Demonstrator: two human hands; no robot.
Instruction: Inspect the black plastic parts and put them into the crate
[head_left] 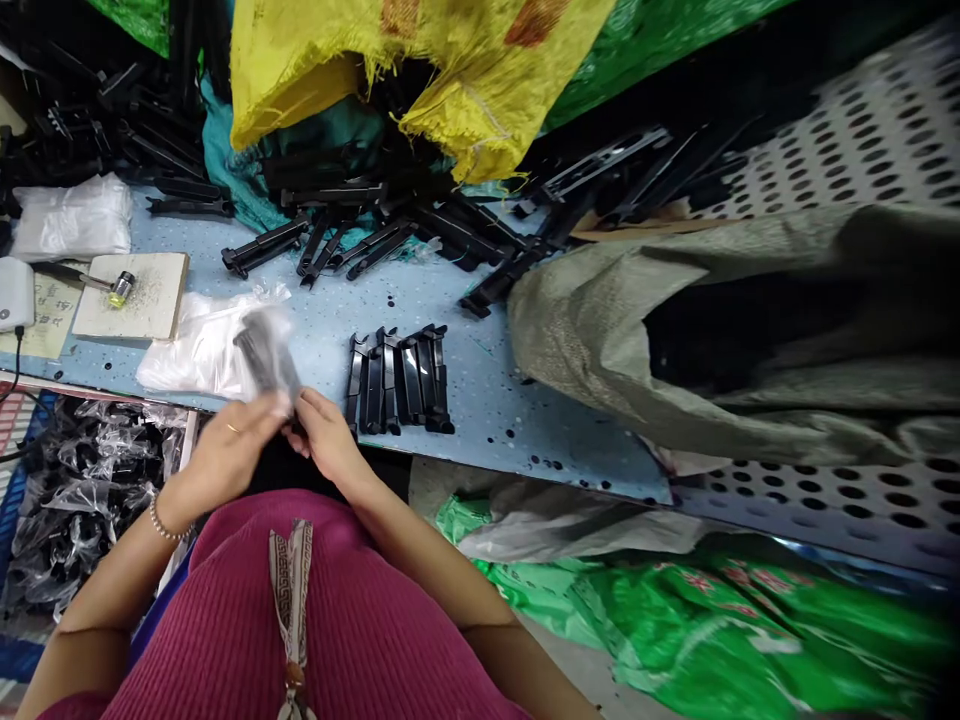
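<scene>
My left hand (225, 450) and my right hand (324, 432) meet at the front edge of the blue table (495, 400). Together they grip a black plastic part in a clear bag (266, 358), which is blurred by motion. Just to the right of my hands, a row of several black plastic parts (397, 380) lies side by side on the table. A pile of clear plastic bags (195, 345) lies behind my left hand.
Loose black parts (375, 235) spill from a yellow woven sack (420, 70) at the back. A grey-green sack (712, 330) lies at the right. A small hammer (112, 288) rests on a board at the left. Bagged parts (82, 500) fill a bin below left. Green sacks (675, 610) lie on the floor.
</scene>
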